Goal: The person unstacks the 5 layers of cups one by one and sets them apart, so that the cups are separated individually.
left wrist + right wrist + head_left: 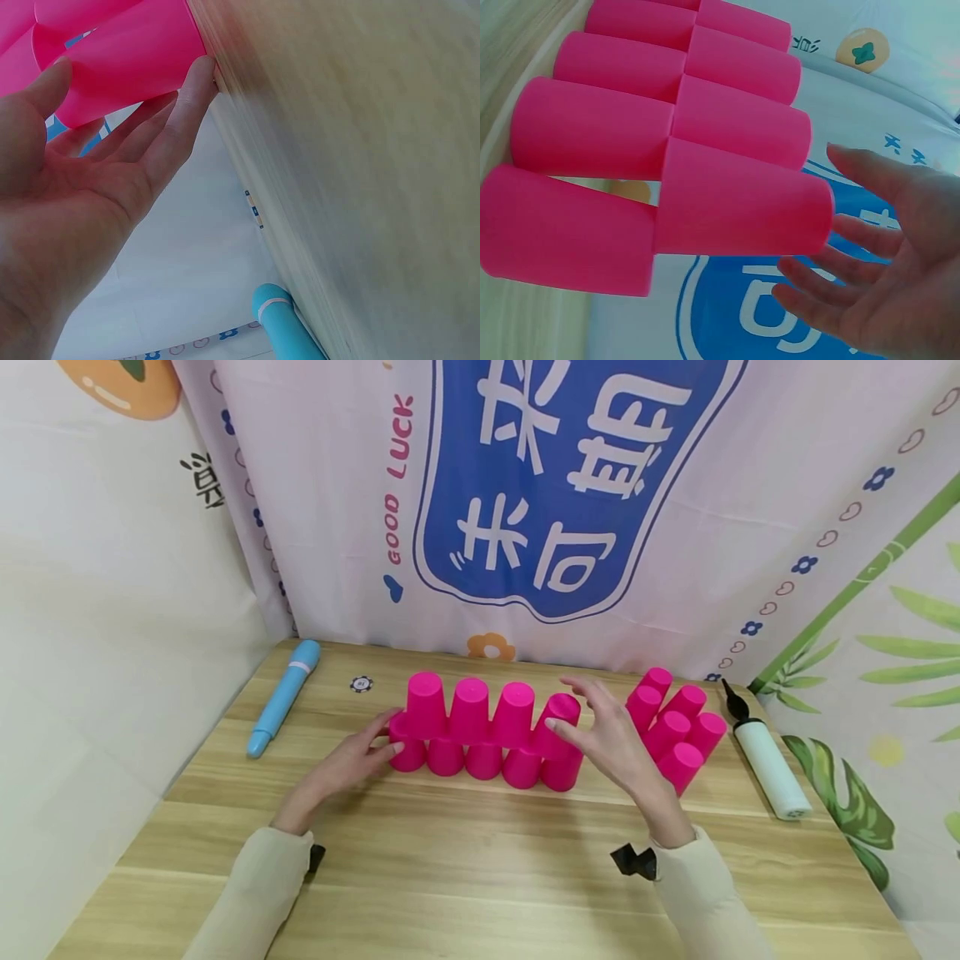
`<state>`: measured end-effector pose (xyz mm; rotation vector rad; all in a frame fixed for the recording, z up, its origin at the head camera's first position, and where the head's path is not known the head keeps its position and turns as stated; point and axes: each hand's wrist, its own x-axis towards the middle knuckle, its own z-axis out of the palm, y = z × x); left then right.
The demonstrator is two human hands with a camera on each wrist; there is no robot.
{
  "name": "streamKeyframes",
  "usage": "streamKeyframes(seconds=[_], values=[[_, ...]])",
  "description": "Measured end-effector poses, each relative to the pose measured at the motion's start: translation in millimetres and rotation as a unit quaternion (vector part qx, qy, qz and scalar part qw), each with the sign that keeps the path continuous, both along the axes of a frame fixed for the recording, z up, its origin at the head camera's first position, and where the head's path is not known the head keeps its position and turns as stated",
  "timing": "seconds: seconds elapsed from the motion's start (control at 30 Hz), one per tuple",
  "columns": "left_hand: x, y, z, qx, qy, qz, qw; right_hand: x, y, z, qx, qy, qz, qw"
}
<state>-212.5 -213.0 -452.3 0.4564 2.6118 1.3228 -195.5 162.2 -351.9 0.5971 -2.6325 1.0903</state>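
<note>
Upside-down pink cups stand in two tiers in the head view, with several in the bottom row and several on top. Beside the left-end bottom cup (407, 756) is my left hand (347, 768). In the left wrist view its fairly straight fingers and thumb touch the side of that cup (142, 64). My right hand (622, 747) is spread around the right-end top cup (558, 722). The right wrist view shows a gap between its thumb and that cup (742, 202), while its fingertips are close to the cup's base.
More upside-down pink cups (667, 732) stand grouped to the right. A pale hand pump (771, 768) with a black nozzle lies beyond them. At the left are a blue tube-shaped object (285, 697) and a small round chip (362, 683). A printed curtain (330, 527) hangs behind the wooden table (450, 877).
</note>
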Motion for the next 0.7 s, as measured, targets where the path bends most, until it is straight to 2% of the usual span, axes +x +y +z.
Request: streamKeyframes(seconds=[0.17,0.4,0.53,0.7], values=[[-0.7,0.4,-1.9,0.000,0.003,-0.006,1.0000,-5.0,-2.1,-9.9,0.000,-0.035,-0.013,0.9993],[-0.1,-0.6,-0.7,-0.013,0.014,-0.001,0.9998,-5.4,-4.0,-15.6,-0.005,-0.032,-0.023,0.9992],[-0.1,-1.4,-1.5,-0.018,0.020,-0.002,0.9996,-0.9,4.0,-10.9,-0.023,0.004,-0.035,0.9991],[-0.1,-1.4,-0.8,-0.019,0.016,-0.002,0.9997,6.3,28.7,1.0,-0.035,0.083,-0.084,0.9924]])
